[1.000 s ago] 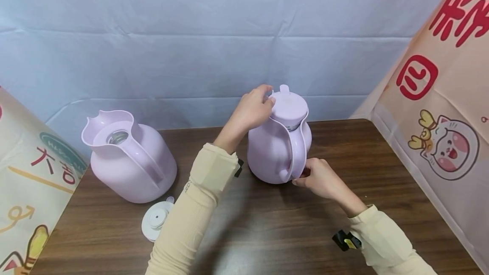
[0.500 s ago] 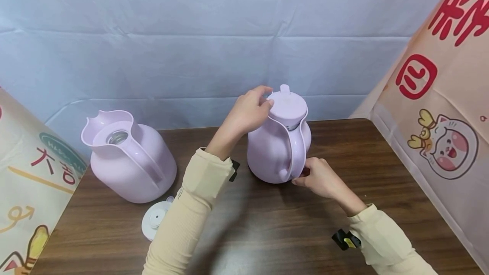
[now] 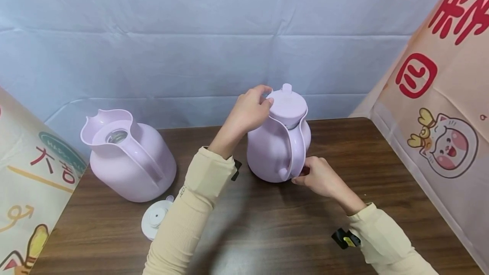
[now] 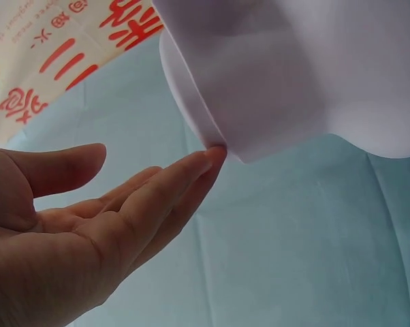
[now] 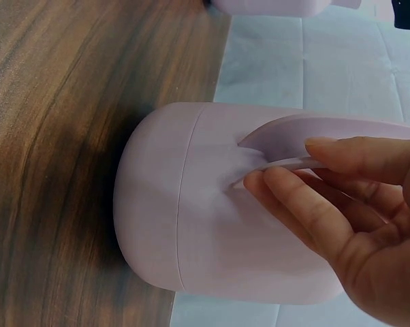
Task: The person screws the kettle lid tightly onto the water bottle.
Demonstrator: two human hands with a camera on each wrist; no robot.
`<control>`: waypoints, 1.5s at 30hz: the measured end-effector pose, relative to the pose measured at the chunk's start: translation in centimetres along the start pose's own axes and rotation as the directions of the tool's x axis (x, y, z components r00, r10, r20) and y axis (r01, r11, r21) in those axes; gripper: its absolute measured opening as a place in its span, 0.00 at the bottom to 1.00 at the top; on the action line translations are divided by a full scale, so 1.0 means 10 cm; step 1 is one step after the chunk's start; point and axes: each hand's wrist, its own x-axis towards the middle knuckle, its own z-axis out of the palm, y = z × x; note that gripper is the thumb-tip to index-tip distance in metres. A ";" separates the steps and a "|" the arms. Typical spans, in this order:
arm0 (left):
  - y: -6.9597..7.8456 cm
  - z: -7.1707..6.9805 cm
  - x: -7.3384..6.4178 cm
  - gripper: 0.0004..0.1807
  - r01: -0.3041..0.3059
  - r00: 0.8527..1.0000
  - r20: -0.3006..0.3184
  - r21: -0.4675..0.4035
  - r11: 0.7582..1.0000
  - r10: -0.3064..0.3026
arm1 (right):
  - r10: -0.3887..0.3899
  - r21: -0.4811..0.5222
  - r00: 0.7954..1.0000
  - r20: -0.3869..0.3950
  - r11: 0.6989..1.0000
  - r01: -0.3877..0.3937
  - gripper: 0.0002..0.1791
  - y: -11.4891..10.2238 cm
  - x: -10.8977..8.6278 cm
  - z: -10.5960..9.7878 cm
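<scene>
Slightly but visibly, the tab has swung rightward over the past second, so the lid appears to be turning, probably the step in hand. Your right hand pinches the handle low down; the pitcher stands upright just left of that grip. Above it, your left hand has straight fingers touching the top edge, lid or rim unclear, thumb apart.

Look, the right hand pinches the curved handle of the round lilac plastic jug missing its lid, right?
Wrong one: in the head view, the right hand pinches the curved handle of the round lilac plastic jug with a round lilac lid.
</scene>
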 end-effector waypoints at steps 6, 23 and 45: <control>0.00 0.02 0.04 0.21 0.006 1.000 -0.005 0.012 1.000 -0.006 | -0.006 0.003 1.000 -0.002 1.000 0.006 0.06 0.00 0.00 0.00; -0.01 0.08 0.18 0.21 0.013 1.000 -0.014 0.022 1.000 -0.013 | 0.008 0.003 1.000 -0.005 1.000 -0.008 0.05 0.02 0.00 0.01; 0.04 0.05 0.01 0.21 0.016 0.998 -0.058 0.039 0.999 -0.013 | -0.012 0.011 1.000 -0.009 1.000 0.012 0.05 0.01 -0.01 0.00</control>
